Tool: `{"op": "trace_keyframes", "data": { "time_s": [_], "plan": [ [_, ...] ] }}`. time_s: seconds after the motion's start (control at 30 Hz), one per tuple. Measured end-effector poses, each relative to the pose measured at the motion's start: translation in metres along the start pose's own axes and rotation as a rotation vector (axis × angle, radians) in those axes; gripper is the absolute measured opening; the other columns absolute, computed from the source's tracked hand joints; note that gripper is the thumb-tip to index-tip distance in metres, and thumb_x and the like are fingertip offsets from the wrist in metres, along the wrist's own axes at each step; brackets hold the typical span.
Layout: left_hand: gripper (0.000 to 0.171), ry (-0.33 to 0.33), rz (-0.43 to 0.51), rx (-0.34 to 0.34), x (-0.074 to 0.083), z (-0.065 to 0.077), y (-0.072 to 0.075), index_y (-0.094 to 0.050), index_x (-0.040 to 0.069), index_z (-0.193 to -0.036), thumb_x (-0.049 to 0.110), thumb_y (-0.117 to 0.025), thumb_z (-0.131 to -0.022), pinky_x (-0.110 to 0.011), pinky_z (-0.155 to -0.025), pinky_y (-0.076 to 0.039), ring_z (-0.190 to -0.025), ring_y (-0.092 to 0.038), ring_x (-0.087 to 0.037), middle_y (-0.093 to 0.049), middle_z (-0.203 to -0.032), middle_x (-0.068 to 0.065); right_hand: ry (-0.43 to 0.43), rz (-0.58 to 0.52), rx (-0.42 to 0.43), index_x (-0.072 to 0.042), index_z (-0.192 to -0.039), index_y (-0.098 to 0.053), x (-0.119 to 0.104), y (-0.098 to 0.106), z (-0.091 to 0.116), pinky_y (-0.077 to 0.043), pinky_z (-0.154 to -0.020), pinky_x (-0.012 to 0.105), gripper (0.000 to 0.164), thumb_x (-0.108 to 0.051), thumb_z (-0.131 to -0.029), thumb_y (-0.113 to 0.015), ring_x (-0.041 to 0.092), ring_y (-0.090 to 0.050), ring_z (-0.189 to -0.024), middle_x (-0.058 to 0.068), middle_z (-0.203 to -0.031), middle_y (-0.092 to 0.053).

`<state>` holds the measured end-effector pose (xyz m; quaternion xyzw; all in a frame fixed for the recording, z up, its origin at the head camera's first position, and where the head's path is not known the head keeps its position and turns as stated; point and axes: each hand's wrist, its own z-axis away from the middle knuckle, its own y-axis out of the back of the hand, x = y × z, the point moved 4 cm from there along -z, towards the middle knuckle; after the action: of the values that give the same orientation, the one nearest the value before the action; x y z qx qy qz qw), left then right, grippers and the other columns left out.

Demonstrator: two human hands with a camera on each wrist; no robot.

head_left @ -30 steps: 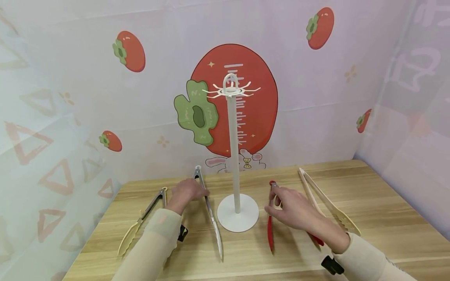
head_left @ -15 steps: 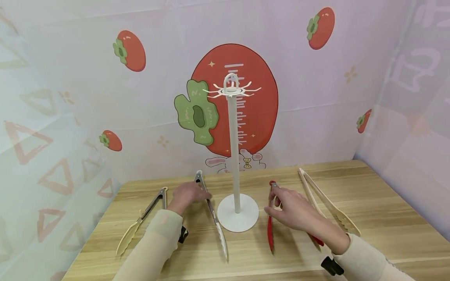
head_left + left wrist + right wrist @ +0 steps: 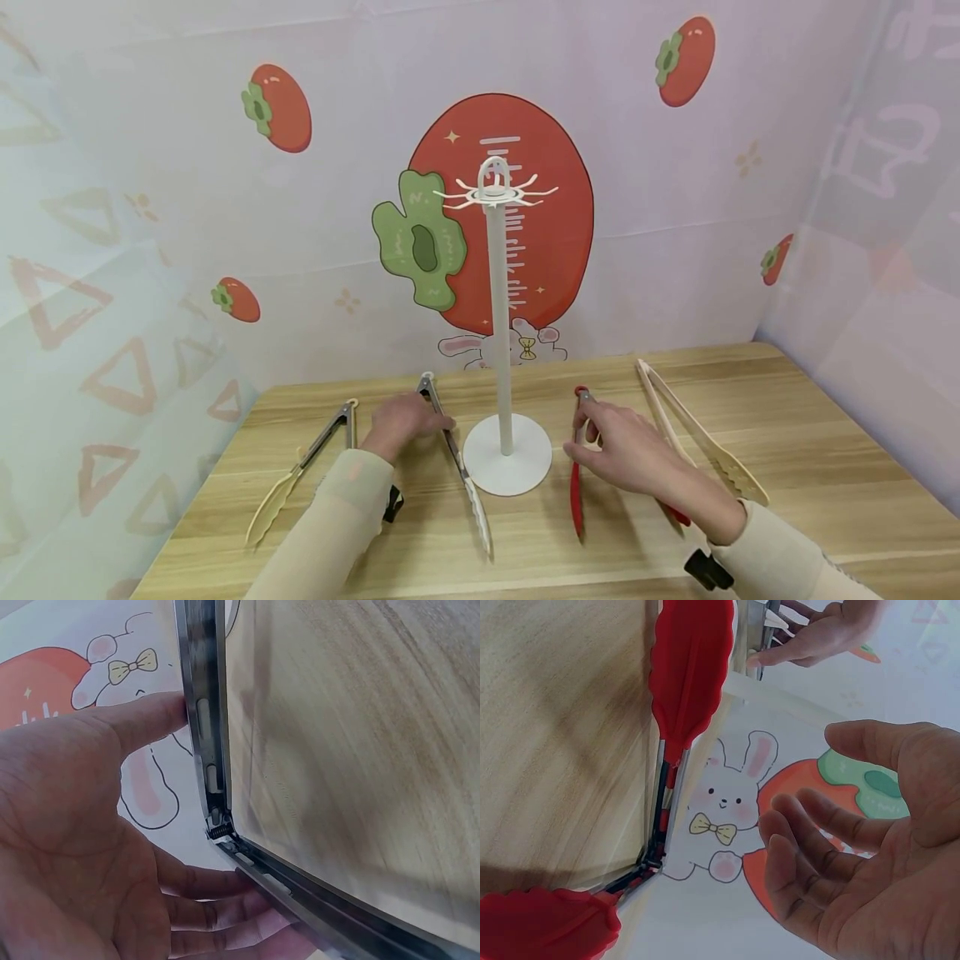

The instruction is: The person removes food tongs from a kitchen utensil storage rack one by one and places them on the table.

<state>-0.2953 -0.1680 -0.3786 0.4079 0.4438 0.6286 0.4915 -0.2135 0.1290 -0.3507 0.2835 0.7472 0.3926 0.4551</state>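
My left hand (image 3: 405,423) holds a pair of metal tongs with white tips (image 3: 478,517), left of the white stand. In the left wrist view its thumb presses one arm of these spread tongs (image 3: 202,697), and its fingers lie against the other arm. From the head view that second arm is mostly hidden. My right hand (image 3: 626,446) hovers over red-tipped tongs (image 3: 576,500), which lie spread on the table. As the right wrist view shows, this hand's fingers (image 3: 810,877) are loosely bent, with a gap between them and the red tongs (image 3: 692,667).
Between the hands stands a tall white rack with a round base (image 3: 487,477) and a ring of bare hooks (image 3: 495,197). Cream-tipped tongs (image 3: 273,504) lie at left, and pale pink-and-cream tongs (image 3: 738,471) at right. A patterned cloth wall (image 3: 360,317) borders the wooden table (image 3: 840,442).
The left hand has drawn the white-tipped tongs slightly toward me, and their tip has swung right toward the rack's base. The right hand and red tongs stay put.
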Motion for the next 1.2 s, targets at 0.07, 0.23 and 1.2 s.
{"op": "trace_keyframes", "data": {
  "time_s": [0.07,0.23,1.2],
  "plan": [
    [0.061,0.000,-0.008,-0.001,0.000,0.000,0.000,-0.065,0.005,-0.088,0.064,-0.061,-0.073,-0.031,-0.056,-0.042,-0.072,-0.054,-0.021,-0.055,-0.081,-0.009,0.000,-0.002,-0.001,-0.022,-0.084,-0.058,0.000,0.000,0.000,-0.037,-0.051,0.026,0.018,-0.031,-0.077,-0.072,0.008,-0.046,-0.060,-0.008,-0.073,-0.053],
    [0.059,0.002,-0.013,0.000,0.001,-0.001,-0.002,-0.063,0.007,-0.083,0.065,-0.061,-0.073,-0.031,-0.056,-0.041,-0.070,-0.053,-0.021,-0.055,-0.078,-0.009,0.006,-0.002,0.002,-0.021,-0.085,-0.059,0.000,0.001,0.000,-0.037,-0.052,0.025,0.019,-0.030,-0.077,-0.073,0.008,-0.046,-0.060,-0.007,-0.073,-0.053],
    [0.087,-0.068,0.047,0.129,0.007,0.016,0.006,-0.045,-0.007,-0.131,0.065,-0.051,-0.082,-0.056,-0.081,-0.044,-0.112,-0.047,-0.042,-0.047,-0.124,-0.028,0.018,0.002,0.028,-0.018,-0.086,-0.061,0.004,0.005,0.002,-0.039,-0.056,0.026,0.019,-0.030,-0.077,-0.073,0.010,-0.049,-0.065,-0.006,-0.075,-0.055]
  ]
}}
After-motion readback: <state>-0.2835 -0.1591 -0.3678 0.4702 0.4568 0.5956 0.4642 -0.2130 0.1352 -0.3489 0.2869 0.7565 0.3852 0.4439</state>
